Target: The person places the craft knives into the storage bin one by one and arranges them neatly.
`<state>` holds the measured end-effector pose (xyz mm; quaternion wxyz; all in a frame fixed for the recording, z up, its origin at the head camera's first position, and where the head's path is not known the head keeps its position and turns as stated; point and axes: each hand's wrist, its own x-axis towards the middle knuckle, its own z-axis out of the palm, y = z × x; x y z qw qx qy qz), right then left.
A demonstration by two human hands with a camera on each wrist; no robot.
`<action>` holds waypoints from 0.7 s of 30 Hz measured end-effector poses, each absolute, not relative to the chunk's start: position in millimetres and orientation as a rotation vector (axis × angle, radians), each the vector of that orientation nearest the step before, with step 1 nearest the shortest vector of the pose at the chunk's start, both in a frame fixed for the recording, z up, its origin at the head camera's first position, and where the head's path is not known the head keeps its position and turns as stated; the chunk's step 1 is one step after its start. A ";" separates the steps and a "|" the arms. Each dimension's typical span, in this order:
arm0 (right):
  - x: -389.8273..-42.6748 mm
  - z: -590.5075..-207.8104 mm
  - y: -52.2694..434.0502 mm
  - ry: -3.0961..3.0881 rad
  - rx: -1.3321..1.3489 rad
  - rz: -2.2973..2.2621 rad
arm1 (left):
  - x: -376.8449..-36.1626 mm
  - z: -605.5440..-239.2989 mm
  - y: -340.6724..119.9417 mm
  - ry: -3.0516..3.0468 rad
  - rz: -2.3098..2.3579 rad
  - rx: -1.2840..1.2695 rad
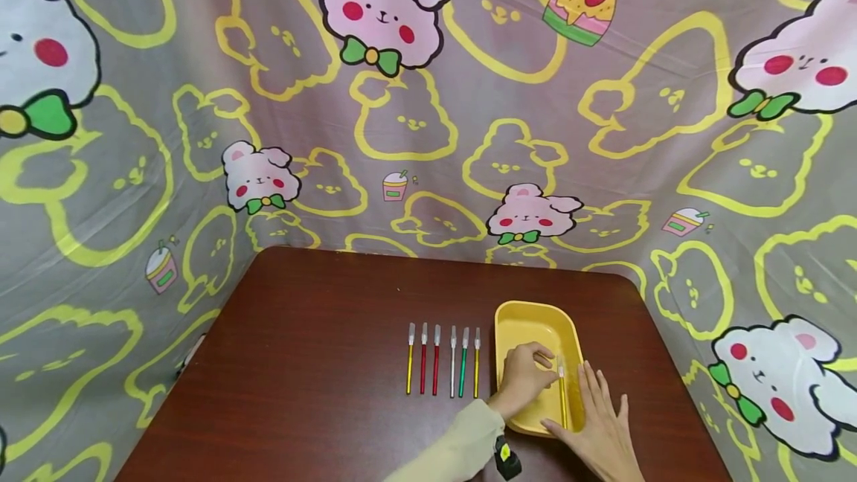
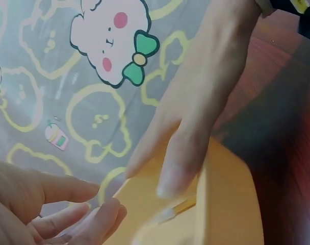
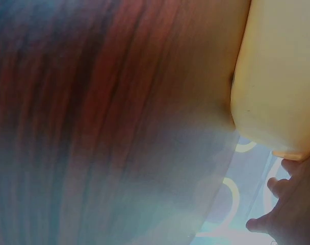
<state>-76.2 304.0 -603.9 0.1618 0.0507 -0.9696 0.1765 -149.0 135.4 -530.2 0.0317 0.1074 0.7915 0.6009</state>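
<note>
- Cartoon-bear cloth [image 1: 428, 95] hangs behind and on both sides of a dark brown counter [image 1: 301, 393].
- On the counter, six capped pens [image 1: 443, 360] lie in a neat row, all upright in the head view: yellow, red, red, silver, green, yellow, going toward 3 o'clock.
- Just at 3 o'clock of that row sits a yellow tray [image 1: 529, 322], its long side running from 12 to 6 o'clock.
- The left hand [image 1: 525, 381] is over the tray's middle, its grip curled, thumb and fingertips pinching the top of a yellow pen [image 1: 562, 393] that lies inside the tray along its 3 o'clock wall.
- The right hand [image 1: 599, 422] rests flat, fingers straight and spread, on the tray's 5 o'clock corner and the counter beside it, holding nothing.
</note>
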 end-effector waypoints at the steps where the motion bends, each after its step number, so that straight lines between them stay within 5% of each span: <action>1: -76.2 -603.6 303.8 -2.772 0.141 0.510 | -149.3 -530.9 132.6 2.449 1.854 0.330; 21: -76.0 -600.8 304.1 -2.783 0.142 0.556 | -145.3 -521.0 74.6 2.470 1.923 0.331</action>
